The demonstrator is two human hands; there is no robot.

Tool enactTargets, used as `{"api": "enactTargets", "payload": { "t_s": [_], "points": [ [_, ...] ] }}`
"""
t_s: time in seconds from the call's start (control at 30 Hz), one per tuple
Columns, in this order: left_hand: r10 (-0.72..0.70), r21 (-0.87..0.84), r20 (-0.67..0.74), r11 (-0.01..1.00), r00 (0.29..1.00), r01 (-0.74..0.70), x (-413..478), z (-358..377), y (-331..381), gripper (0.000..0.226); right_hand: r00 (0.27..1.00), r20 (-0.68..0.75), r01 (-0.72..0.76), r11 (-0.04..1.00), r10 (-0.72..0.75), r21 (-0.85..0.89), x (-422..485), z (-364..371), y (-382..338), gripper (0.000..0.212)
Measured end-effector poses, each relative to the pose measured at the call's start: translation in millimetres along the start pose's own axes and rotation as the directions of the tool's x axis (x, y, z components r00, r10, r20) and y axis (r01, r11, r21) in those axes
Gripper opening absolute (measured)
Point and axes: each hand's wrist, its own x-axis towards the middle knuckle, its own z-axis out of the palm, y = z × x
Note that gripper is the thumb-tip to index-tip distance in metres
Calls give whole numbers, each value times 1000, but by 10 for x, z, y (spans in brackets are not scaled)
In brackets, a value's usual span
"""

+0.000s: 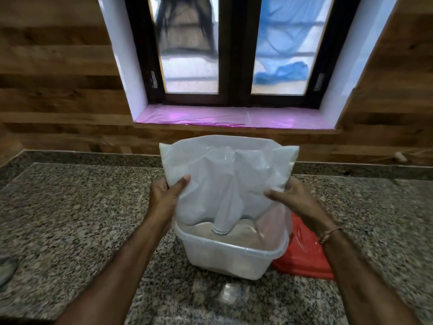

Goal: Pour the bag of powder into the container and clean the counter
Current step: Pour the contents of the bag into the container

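A translucent white plastic bag (225, 174) hangs upside down over a clear rectangular plastic container (234, 256) on the speckled granite counter (82, 219). Its mouth dips into the container, where pale beige powder (236, 235) is heaped. My left hand (165, 191) pinches the bag's left edge, thumb on the front. On the bag's right edge my right hand (290, 195) grips with fingers spread across the plastic. Both hands hold the bag above the container's rim.
A red plastic lid or bag (304, 256) lies just behind and right of the container. A small clear scrap (230, 293) lies on the counter in front. A dark object (7, 268) sits at the left edge. Wood-panelled wall and a window sill (234, 118) stand behind.
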Motion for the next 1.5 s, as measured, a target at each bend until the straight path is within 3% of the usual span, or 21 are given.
{"api": "enactTargets", "payload": {
  "t_s": [0.1,0.23,0.33,0.4,0.5,0.6,0.67,0.7,0.8,0.93,1.03,1.1,1.17,1.27,1.37,1.5],
  "points": [
    [39,-5,-41,999,998,-39,8,79,47,29,995,-95,-2,990,-12,-144,7,48,175,36],
    [147,241,-130,964,981,-113,60,27,-48,23,939,-334,85,996,-78,6,102,-55,177,24],
    [159,224,-143,967,977,-125,102,42,-23,16,962,-242,120,991,-130,-58,100,-145,120,29],
    [142,139,-172,983,975,-118,132,115,26,10,990,-114,54,962,-87,-268,54,-155,151,45],
    [160,157,-259,980,952,-122,181,180,47,32,988,-137,-6,873,-70,-488,3,-112,236,38],
    [235,224,-253,958,938,-179,196,173,-5,39,964,-232,35,926,-130,-375,49,-97,170,28],
    [284,293,-216,932,934,-216,231,162,-13,19,960,-245,80,974,-132,-211,70,-68,78,24],
    [265,280,-198,938,944,-204,259,156,-10,13,961,-254,86,989,-114,-120,64,-46,42,23],
    [122,107,-63,988,991,-115,350,92,-8,30,954,-294,69,996,-52,49,28,4,26,17],
    [-13,121,132,993,991,-3,416,-26,-38,80,960,-257,-97,993,110,61,44,-40,76,19],
    [-96,-50,160,993,982,105,469,-30,-48,66,958,-231,-146,984,167,104,25,-126,36,24],
    [-104,-88,137,989,985,117,519,-29,-37,42,968,-183,-167,985,171,37,-7,-111,-8,28],
    [-100,-110,112,988,989,113,582,-38,-42,31,961,-216,-175,985,172,3,8,-82,-40,24],
    [-92,-118,149,987,985,110,704,-41,5,60,914,-365,-169,984,178,59,165,-46,-170,16],
    [-100,-96,217,988,971,123,863,-95,119,90,885,-407,-201,974,226,102,353,-31,-372,23],
    [-160,-187,278,958,947,217,1203,-334,322,87,873,-375,-284,950,313,130,654,154,-758,23]
  ]
}}
